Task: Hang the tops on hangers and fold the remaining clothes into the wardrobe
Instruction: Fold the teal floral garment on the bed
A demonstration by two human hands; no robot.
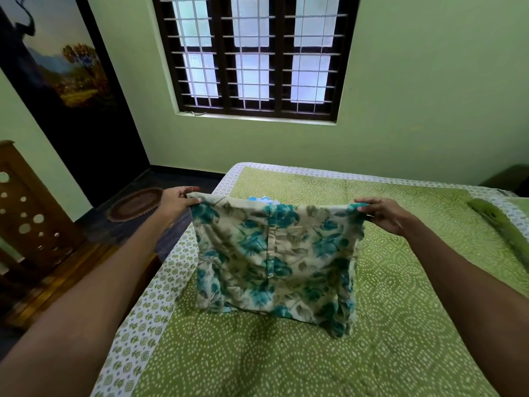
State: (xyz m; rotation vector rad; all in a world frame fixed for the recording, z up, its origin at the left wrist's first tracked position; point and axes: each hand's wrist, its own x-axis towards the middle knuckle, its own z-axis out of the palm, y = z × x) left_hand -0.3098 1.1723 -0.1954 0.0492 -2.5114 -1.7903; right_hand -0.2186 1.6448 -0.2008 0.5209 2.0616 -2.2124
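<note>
A cream garment with a teal and olive floral print [274, 259] hangs stretched between my two hands above the bed. My left hand [177, 203] pinches its upper left corner. My right hand [383, 214] pinches its upper right corner. The lower edge of the cloth touches the green patterned bedspread [400, 325]. A bit of light blue and white cloth [262, 199] peeks over the top edge of the garment; the rest of it is hidden.
The bed fills the lower right. A green pillow [503, 227] lies at the right edge. To the left stand a carved wooden piece [31, 213] and an oval brown mat [134, 204] on the dark floor. A barred window [257, 55] is ahead.
</note>
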